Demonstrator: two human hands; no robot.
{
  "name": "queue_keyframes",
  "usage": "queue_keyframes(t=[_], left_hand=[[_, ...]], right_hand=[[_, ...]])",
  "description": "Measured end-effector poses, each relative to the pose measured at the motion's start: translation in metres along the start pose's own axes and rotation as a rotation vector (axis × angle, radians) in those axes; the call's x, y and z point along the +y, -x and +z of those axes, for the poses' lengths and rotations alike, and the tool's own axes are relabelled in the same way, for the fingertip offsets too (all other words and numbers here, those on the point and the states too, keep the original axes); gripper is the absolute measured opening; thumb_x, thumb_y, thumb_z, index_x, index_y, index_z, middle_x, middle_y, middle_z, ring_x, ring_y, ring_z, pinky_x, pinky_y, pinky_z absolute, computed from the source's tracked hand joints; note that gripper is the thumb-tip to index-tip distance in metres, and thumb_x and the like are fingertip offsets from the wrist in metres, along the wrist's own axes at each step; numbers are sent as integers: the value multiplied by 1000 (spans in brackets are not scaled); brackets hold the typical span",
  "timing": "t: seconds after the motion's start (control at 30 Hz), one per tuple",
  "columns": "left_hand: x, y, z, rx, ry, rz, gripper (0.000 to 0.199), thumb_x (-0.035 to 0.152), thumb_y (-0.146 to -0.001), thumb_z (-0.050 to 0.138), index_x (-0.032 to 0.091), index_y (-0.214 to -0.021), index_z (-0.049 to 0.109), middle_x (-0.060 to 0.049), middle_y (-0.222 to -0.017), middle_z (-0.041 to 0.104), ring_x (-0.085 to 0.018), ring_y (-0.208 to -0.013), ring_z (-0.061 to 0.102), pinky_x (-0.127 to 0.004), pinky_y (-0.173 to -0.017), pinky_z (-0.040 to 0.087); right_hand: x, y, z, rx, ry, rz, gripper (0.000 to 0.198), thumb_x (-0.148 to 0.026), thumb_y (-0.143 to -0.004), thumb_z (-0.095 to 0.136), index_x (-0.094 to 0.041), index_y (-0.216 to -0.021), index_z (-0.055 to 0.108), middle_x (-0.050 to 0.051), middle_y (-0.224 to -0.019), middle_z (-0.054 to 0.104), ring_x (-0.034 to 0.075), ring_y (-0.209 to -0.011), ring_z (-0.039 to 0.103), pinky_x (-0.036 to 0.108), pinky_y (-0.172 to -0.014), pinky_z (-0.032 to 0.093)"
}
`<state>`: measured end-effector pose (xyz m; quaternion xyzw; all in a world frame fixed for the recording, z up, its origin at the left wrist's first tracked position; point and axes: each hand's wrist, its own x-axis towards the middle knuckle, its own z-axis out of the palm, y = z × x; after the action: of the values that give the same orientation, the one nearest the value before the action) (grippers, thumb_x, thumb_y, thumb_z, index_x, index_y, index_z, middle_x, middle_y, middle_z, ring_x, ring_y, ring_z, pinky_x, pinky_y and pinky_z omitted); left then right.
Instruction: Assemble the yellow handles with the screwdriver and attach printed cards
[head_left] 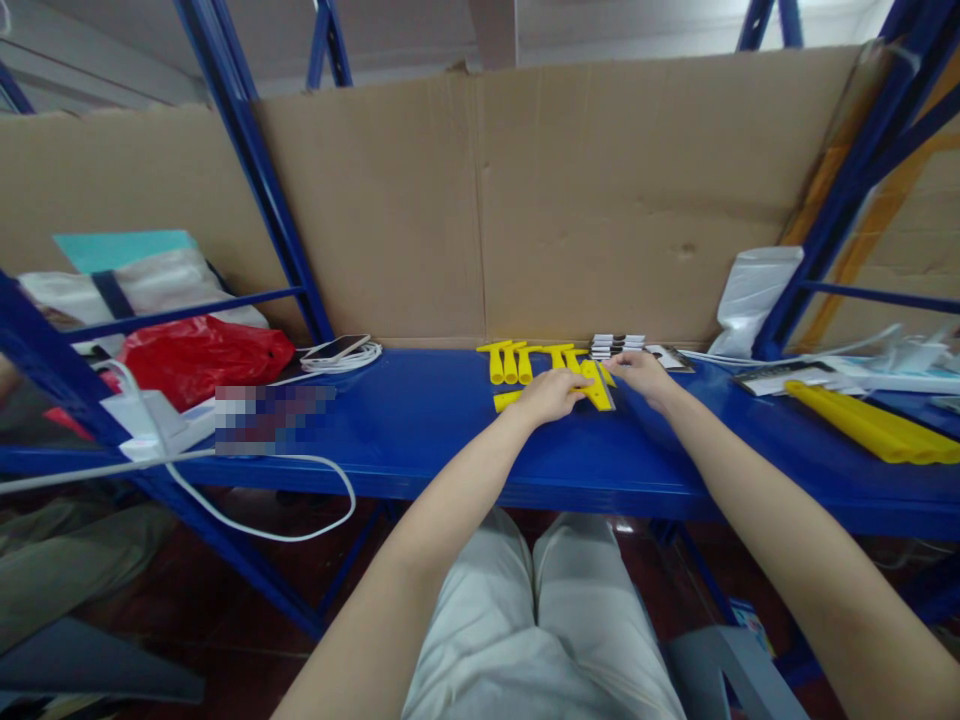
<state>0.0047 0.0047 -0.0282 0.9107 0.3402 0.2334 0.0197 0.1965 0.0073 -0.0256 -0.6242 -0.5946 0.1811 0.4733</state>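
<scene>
A yellow scraper with a wide flat head and a metallic-looking blade edge lies across my left hand, which is closed around its handle. The handle's round end pokes out on the left of the hand. Close to the blade edge is my right hand, thumb and fingers drawn together; whatever they pinch, if anything, is too small to make out. Behind my left hand, several more yellow T-shaped scrapers lie in a row on the blue shelf, some partly hidden by the hand.
Small black-and-white packs are stacked at the cardboard back wall. Long yellow tubular pieces and a white pouch are on the right. Leftward are a phone, a red bag and a looping white cable.
</scene>
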Motion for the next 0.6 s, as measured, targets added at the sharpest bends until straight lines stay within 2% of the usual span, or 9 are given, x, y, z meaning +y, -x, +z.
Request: queue_keyframes(t=[0.23, 0.6], left_hand=[[1, 1, -2, -28, -39, 29, 30, 25, -89, 55, 27, -116, 67, -6, -117, 68, -23, -112, 61, -37, -97, 47], [3, 1, -4, -80, -121, 27, 33, 27, -91, 51, 28, -122, 64, -5, -112, 68, -21, -108, 62, -32, -94, 47]], right_hand=[[-7, 6, 9, -77, -150, 22, 20, -32, -69, 72, -17, -63, 60, 2, -70, 64, 15, -73, 58, 28, -80, 45], [-7, 7, 17, -52, -162, -12, 30, -40, -59, 78, -17, -56, 59, 3, -67, 66, 18, -76, 60, 32, -81, 46]])
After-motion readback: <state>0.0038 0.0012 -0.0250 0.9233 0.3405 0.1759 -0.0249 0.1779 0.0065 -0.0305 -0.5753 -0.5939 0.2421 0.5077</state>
